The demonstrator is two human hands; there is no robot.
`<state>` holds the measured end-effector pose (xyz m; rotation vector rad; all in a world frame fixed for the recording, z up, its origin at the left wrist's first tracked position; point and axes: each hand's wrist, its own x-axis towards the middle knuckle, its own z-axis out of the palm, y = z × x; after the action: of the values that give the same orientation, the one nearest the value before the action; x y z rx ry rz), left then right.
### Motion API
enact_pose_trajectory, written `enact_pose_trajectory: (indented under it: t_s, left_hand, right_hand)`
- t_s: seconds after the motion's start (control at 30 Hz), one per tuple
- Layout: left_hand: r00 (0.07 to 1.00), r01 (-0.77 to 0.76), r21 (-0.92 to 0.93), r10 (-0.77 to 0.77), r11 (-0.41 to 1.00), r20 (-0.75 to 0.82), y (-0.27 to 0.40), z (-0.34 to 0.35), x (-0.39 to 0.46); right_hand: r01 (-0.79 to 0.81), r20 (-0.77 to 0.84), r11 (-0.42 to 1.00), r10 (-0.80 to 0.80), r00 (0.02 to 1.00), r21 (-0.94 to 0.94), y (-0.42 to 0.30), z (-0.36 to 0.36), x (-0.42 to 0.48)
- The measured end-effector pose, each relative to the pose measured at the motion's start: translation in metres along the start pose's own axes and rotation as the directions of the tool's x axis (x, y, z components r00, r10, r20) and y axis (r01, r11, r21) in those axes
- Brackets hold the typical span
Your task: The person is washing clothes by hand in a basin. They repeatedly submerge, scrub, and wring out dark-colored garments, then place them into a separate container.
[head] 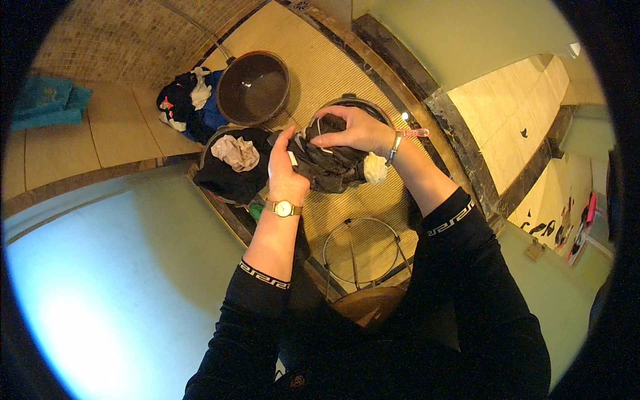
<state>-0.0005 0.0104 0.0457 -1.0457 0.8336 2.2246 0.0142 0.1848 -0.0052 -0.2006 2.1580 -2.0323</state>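
My left hand [286,175], with a watch at its wrist, grips the left side of a bunched dark cloth garment [332,167]. Thumb and fingers of my right hand [345,131], which wears a metal bracelet, are closed on the garment's upper part, near a thin white strip. Behind the right hand shows the rim of a round basin [372,104], mostly hidden by the hand and cloth. A pale yellow bunched cloth [375,168] lies at the garment's right end. To the left, a crumpled beige-pink cloth [236,153] rests on black cloth [225,177] in another container.
A dark round basin [253,89] stands on the ribbed floor, beside a pile of clothes [187,102]. A teal towel [50,102] lies on the tiled ledge [112,125]. A round metal frame [361,250] is close before me. A pink handle [416,133] sticks out at right.
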Motion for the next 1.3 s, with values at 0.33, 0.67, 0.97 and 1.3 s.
enact_pose_trajectory:
  t_s: [0.33, 0.67, 0.97, 1.3]
  left_hand:
    - [0.968, -0.002, -0.059, 0.017, 0.998, 0.251, -0.007, -0.004, -0.015]
    - [0.959, -0.272, 0.191, 0.281, 0.943, -0.021, -0.073, 0.007, -0.062]
    - [0.918, -0.355, 0.421, 0.396, 0.835, -0.012, -0.095, 0.013, -0.072]
    - [0.931, -0.002, 0.020, -0.005, 1.000, 0.365, -0.030, -0.003, -0.035]
  right_hand:
    - [0.237, -0.516, 0.967, -0.248, 0.820, -0.088, -0.080, 0.044, -0.043]
    - [0.032, -0.774, 0.986, -0.146, 0.616, -0.161, -0.112, 0.053, -0.070]
    - [-0.024, -0.778, 0.998, -0.024, 0.628, -0.050, -0.075, 0.038, -0.057]
    - [0.029, 0.058, 0.900, -0.004, 0.998, -0.436, -0.064, 0.002, -0.068]
